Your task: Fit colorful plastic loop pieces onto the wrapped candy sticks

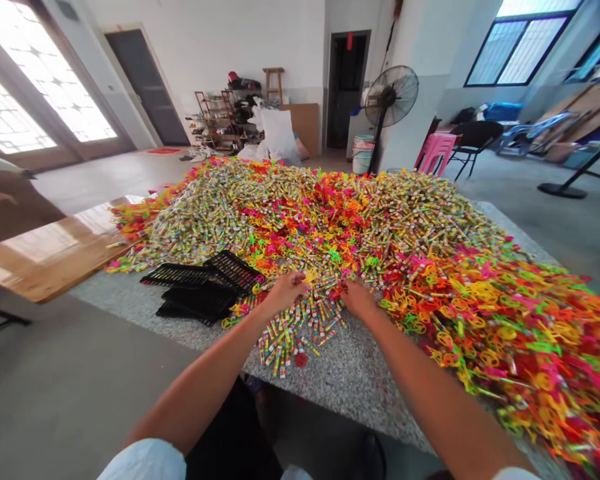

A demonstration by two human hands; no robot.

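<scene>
A big heap of small printed tubes point(200, 213) and bright plastic pieces point(485, 293) covers much of the speckled stone table point(360, 373). My left hand point(286, 291) is at the near edge of the heap, its fingers bent together by a yellow piece point(310, 275); what they grip is too small to name. Across a short gap, my right hand point(357, 297) has its fingers closed near a red piece, and its hold is also unclear. Loose tubes point(283, 340) lie between and below the hands, with a red round piece point(301, 360) at their near side.
Black plastic trays point(197, 293) are stacked left of my left hand. A wooden board point(55, 257) adjoins the table's left side. Beyond the table stand a fan point(390, 97), a bucket point(363, 153), pink stools point(437, 152) and a shelf rack point(220, 117).
</scene>
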